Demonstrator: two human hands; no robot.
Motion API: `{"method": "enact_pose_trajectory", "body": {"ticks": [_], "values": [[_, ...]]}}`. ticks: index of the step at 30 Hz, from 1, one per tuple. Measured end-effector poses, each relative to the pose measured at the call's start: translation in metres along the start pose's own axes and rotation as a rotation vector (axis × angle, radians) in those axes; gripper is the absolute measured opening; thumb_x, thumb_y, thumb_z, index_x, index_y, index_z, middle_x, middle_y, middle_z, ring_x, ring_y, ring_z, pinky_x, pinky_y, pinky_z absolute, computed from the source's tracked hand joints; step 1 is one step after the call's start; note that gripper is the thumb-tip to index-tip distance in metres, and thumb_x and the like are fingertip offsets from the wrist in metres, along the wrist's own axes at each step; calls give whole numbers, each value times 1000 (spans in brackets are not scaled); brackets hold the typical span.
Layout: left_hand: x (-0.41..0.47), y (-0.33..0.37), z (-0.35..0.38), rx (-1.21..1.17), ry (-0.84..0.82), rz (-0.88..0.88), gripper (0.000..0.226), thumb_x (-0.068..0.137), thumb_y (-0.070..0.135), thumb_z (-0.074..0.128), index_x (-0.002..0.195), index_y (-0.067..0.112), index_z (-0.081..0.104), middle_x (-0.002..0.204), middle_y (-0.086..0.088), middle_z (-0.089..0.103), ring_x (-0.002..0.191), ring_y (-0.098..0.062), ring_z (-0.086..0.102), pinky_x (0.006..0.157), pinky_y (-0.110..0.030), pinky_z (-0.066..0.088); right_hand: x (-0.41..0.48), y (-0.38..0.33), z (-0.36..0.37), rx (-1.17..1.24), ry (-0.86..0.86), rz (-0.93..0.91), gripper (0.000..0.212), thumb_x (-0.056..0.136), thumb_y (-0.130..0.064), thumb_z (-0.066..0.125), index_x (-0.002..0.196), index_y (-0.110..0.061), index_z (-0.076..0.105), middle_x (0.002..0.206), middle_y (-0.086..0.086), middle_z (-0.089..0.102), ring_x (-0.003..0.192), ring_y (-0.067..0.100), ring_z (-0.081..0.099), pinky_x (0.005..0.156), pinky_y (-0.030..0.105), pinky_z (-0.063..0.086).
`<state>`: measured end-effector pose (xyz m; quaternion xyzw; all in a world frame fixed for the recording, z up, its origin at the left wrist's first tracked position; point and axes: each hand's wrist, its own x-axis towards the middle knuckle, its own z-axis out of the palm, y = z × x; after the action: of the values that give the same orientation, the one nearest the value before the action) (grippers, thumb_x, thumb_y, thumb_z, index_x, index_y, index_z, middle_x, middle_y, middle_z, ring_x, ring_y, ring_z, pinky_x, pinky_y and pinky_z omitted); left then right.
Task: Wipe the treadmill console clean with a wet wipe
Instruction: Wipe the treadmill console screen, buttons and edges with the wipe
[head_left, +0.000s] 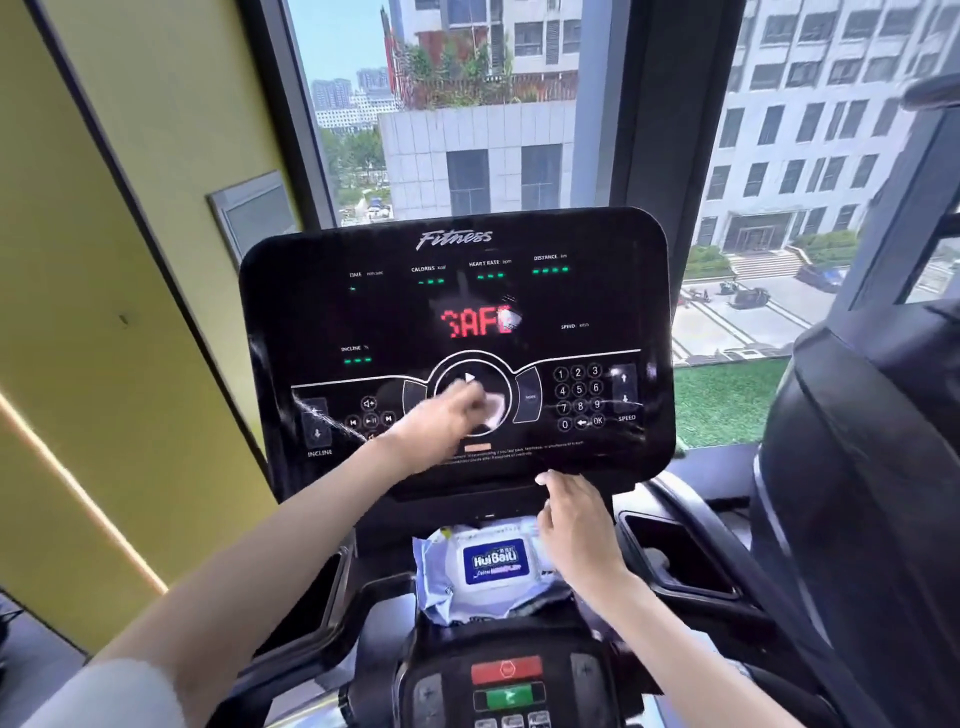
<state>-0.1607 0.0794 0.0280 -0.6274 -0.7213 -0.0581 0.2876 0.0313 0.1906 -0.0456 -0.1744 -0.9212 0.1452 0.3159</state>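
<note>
The wet wipe (494, 408) is gripped against the console (597, 296) by the left hand's (445, 418) curled fingers, while the right hand (572, 514) is held with fingers relaxed.

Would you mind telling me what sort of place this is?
Probably a gym on an upper floor: a treadmill console marked Fitness with speed keys, another machine on the right, and a window looking down on a courtyard.
</note>
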Motion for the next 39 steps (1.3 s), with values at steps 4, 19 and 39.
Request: {"method": "enact_pose_trajectory", "body": {"ticks": [4,19,39], "values": [[15,-27,-13,-164,212,-335,61,70,-15,54,123,14,57,107,-12,51,96,-26,51,73,-35,52,3,12,-5,21,-42,12,35,65,8,66,97,-5,64,87,5,67,85,23,64,85,34,50],[57,64,23,-431,76,-183,49,70,-17,50,110,6,67,93,-11,53,86,-23,52,71,-36,51,16,28,-16,-77,-70,-43,37,51,0,76,85,-9,66,62,-2,62,64,20,61,77,37,56],[90,68,39,-295,29,-110,50,63,-19,58,102,10,69,93,-10,53,84,-25,47,62,-35,51,27,36,-21,-56,-199,-64,28,71,-6,64,99,-11,63,85,-2,65,90,20,60,63,30,52]]}}
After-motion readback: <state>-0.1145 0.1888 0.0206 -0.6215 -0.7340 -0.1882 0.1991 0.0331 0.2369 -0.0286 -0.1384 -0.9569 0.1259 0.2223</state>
